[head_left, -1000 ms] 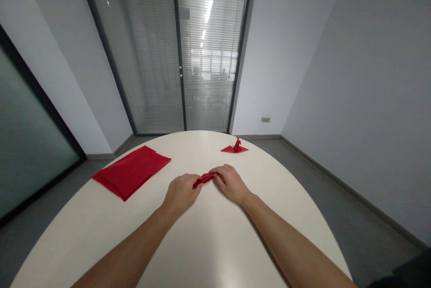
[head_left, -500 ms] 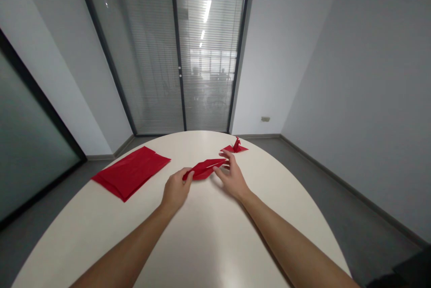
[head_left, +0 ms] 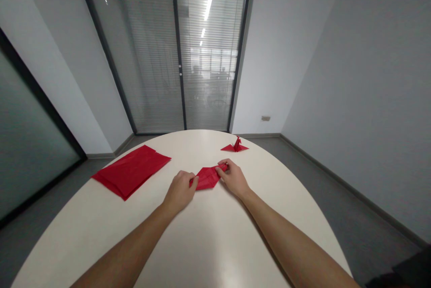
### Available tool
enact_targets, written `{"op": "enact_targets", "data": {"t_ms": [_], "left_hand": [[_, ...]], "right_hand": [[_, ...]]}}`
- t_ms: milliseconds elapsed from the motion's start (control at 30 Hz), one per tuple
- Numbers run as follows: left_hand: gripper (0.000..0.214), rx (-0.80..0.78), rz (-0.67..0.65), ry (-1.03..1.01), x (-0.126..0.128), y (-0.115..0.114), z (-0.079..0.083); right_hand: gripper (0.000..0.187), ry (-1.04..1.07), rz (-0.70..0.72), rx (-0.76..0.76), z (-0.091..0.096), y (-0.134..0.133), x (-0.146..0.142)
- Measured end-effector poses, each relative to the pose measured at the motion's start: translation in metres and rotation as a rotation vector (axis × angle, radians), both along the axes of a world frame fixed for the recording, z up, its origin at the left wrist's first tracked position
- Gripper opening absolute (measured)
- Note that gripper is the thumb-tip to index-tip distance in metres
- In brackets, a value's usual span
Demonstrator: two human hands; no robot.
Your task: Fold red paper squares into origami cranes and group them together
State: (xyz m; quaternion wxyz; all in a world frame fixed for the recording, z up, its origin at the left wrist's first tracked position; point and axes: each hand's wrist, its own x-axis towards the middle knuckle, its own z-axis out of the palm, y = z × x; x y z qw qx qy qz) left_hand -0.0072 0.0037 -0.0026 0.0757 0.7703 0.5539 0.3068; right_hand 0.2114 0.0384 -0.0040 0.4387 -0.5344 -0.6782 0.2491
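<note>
Between my two hands is a folded piece of red paper (head_left: 206, 178), creased into a long pointed shape with a wider middle. My left hand (head_left: 181, 188) pinches its left tip between thumb and fingers. The right tip is pinched by my right hand (head_left: 233, 177), thumb on the near side. Both tips are partly covered by the fingers. Beyond my right hand, a finished red paper crane (head_left: 236, 146) stands with wings spread out to the sides.
A stack of flat red paper sheets (head_left: 133, 171) lies to the left on the round white table (head_left: 188, 243). The table's curved far edge is near the crane. Behind it are a glass partition with blinds (head_left: 151, 77) and a white wall (head_left: 269, 54).
The folded paper has come slightly nearer and turned its broad face up toward me. My right hand's fingers, spread before, have closed on its right tip.
</note>
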Motion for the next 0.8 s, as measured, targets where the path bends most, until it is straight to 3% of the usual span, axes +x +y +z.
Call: {"op": "enact_targets", "data": {"t_ms": [167,300,433,533,633,800], "left_hand": [[0.030,0.079,-0.007,0.064,0.001,-0.003,0.000],[0.024,0.094,0.051,0.120,0.002,-0.006,0.003],[0.016,0.091,0.115,0.163,0.003,-0.008,0.004],[0.004,0.115,0.115,0.143,0.002,-0.009,0.004],[0.016,0.171,0.016,0.098,0.002,-0.009,0.005],[0.023,0.153,-0.185,0.110,0.002,-0.008,0.006]], "right_hand": [[0.036,-0.300,-0.162,0.019,0.010,-0.009,-0.002],[0.036,-0.423,-0.218,0.203,0.019,-0.013,-0.003],[0.018,-0.466,-0.113,0.362,0.024,-0.020,-0.007],[0.019,-0.492,0.095,0.377,0.024,-0.024,-0.010],[0.026,-0.529,0.263,0.336,0.018,-0.024,-0.011],[0.032,-0.529,0.257,0.260,0.005,-0.016,-0.007]]}}
